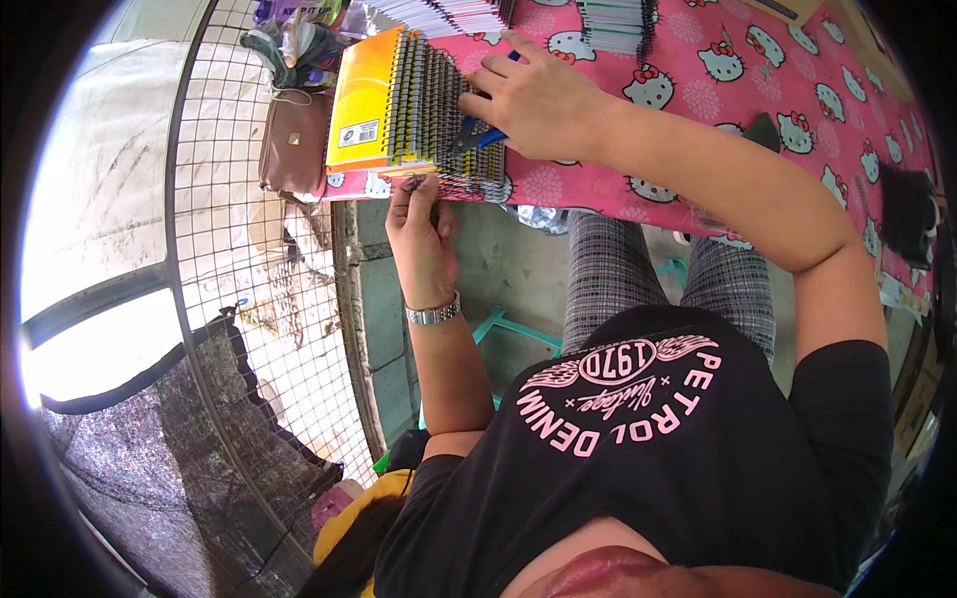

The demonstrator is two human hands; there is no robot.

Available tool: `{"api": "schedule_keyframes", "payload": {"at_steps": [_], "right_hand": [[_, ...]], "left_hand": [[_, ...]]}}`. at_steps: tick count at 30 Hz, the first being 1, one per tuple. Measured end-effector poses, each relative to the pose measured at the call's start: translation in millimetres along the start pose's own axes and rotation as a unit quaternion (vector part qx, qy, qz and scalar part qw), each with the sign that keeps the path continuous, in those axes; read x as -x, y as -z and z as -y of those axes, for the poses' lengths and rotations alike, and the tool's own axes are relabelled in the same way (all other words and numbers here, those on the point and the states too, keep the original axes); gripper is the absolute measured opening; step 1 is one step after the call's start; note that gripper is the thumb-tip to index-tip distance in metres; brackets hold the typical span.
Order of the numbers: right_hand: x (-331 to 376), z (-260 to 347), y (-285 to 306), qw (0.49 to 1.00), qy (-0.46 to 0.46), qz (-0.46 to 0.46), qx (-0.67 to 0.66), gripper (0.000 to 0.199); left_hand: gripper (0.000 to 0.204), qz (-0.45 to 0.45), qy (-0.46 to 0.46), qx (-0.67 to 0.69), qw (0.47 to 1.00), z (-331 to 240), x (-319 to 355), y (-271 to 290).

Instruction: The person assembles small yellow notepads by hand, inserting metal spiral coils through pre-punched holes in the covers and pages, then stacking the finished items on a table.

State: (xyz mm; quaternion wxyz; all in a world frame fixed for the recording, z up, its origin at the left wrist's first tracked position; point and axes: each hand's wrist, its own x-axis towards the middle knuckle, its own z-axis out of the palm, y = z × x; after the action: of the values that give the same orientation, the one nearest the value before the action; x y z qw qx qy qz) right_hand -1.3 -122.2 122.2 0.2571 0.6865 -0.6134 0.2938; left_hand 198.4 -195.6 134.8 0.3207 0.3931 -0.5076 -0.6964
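A stack of spiral-bound notebooks with a yellow and orange cover on top lies at the table's near left edge, its dark wire coils fanned toward the right. Over those coils, my right hand is closed around blue-handled pliers, their dark jaws close to the coils at the near end of the stack. The palm hides part of the handles. My left hand, wearing a metal watch, pinches at the near corner of the stack; a small dark thing shows at its fingertips, too small to name.
A pink patterned cloth covers the table. More notebooks and another bound stack stand farther back. Left of the stack are a brown pouch and a wire mesh. A person in yellow is at the lower left.
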Motion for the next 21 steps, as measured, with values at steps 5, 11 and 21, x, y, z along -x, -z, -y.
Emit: {"api": "schedule_keyframes", "payload": {"at_steps": [5,11,21], "right_hand": [[-13.9,12.2,5.0,0.983,-0.034,0.182,-0.013,0.015],[-1.2,5.3,3.2,0.987,-0.052,0.151,-0.018,0.021],[-17.8,19.3,9.2,0.925,-0.114,0.355,-0.074,0.026]], "left_hand": [[0.005,-0.001,-0.024,-0.084,0.996,7.0,-2.4,-1.4],[0.007,-0.007,-0.020,-0.019,1.000,9.1,-3.2,8.1],[0.007,-0.019,-0.015,-0.048,0.999,13.8,-1.8,8.7]]}}
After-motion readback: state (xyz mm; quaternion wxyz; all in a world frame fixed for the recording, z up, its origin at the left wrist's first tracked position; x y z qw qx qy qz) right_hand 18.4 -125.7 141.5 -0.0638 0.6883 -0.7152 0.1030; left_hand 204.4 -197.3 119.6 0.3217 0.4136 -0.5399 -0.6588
